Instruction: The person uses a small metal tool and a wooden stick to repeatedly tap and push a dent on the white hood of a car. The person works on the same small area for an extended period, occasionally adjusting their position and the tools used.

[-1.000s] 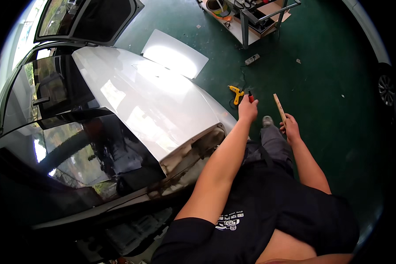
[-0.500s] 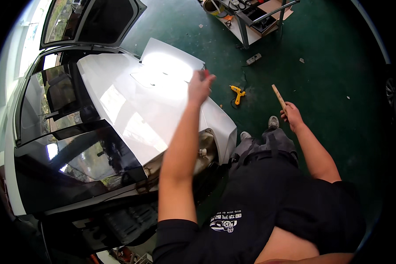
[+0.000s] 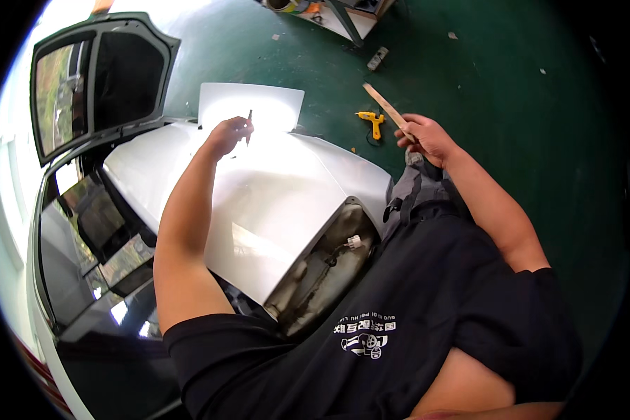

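Head view: the slim dark pointed tool (image 3: 248, 138), pinched in the left hand's (image 3: 227, 137) closed fingers over the far white car panel (image 3: 287, 175), could scratch if it slips, glare hiding any contact; panel glossy, tool tapered, right hand (image 3: 428, 140) curled round a flat pale wooden stick (image 3: 383, 105) to the right.

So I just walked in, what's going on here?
A person is standing beside a white car body panel. Their left hand holds a slim, pen-like tool over the panel; whether its tip touches is hard to tell. Their right hand grips a flat wooden stick, held out away from the panel. A yellow glue gun lies on the green floor, with neither hand on it.
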`<state>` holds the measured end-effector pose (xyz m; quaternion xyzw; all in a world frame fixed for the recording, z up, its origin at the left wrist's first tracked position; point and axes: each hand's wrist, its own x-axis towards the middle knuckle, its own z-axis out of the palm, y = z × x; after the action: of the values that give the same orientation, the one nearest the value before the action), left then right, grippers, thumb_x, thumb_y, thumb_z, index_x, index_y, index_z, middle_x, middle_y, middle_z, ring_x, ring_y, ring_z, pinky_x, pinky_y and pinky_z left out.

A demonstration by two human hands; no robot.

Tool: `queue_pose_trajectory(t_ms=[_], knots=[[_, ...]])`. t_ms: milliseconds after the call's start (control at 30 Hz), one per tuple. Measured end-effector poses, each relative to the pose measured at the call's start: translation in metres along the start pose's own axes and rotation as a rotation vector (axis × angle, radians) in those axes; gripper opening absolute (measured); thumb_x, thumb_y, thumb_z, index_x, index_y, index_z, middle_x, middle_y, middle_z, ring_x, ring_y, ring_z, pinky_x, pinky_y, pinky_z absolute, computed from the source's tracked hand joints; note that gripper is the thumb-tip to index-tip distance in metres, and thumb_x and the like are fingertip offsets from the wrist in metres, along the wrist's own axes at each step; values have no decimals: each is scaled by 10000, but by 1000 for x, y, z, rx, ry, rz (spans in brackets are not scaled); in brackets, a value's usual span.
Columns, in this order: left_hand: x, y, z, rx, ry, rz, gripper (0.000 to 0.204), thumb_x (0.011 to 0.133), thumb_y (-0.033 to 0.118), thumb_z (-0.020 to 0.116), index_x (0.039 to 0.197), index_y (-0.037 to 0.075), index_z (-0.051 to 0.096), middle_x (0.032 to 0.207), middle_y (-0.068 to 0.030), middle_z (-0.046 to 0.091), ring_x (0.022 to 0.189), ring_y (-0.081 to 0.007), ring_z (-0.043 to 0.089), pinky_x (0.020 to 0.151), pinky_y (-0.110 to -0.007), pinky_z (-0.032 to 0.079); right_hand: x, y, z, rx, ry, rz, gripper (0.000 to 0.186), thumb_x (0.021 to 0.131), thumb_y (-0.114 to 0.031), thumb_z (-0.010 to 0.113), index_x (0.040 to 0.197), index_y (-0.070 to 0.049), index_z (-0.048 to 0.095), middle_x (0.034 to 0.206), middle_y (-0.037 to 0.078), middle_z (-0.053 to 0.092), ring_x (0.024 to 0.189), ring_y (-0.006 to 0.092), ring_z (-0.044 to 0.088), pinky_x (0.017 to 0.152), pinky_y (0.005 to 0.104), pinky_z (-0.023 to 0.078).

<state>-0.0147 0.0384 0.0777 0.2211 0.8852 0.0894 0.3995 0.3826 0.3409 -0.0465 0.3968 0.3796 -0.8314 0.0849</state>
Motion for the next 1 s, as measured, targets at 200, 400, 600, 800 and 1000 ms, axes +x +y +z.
queue_pose_trajectory(t_ms=[200, 400, 600, 800, 1000], knots=[[18, -39, 12, -18, -50, -27, 246, 1002, 257, 685, 1082, 25, 704, 912, -22, 689, 775, -129, 551, 711, -291, 465, 13, 21, 61, -83, -138, -32, 337, 998, -253, 623, 1191, 21, 591, 954, 83, 654, 776, 137, 646, 621, 266, 517], [26, -43, 7, -35, -149, -57, 219, 1010, 231, 649, 1118, 45, 691, 870, 6, 698, 684, -93, 480, 630, -259, 427, 47, 30, 124, -155, -275, 31, 243, 1010, -277, 560, 1001, -36, 587, 841, 75, 608, 638, 128, 506, 549, 299, 413], [35, -50, 14, -62, -259, -129, 269, 1015, 227, 651, 1201, 34, 680, 916, -14, 680, 647, -90, 432, 583, -248, 389, 66, 25, 162, -249, -340, -35, 256, 1022, -288, 521, 1017, -42, 591, 807, 48, 580, 653, 118, 491, 576, 292, 418], [35, -33, 8, -48, -351, -179, 368, 1011, 213, 680, 1310, 0, 659, 1029, -79, 696, 660, -115, 418, 590, -258, 379, 66, 35, 175, -418, -367, -149, 294, 1023, -315, 520, 975, -35, 596, 810, 47, 583, 709, 140, 506, 692, 328, 443], [33, -29, 8, -3, -368, -199, 364, 1014, 213, 685, 1314, 7, 668, 1068, -90, 702, 658, -115, 414, 591, -267, 392, 63, 6, 192, -291, -303, -356, 334, 1025, -353, 533, 1022, -25, 596, 821, 58, 585, 750, 159, 536, 725, 327, 456]])
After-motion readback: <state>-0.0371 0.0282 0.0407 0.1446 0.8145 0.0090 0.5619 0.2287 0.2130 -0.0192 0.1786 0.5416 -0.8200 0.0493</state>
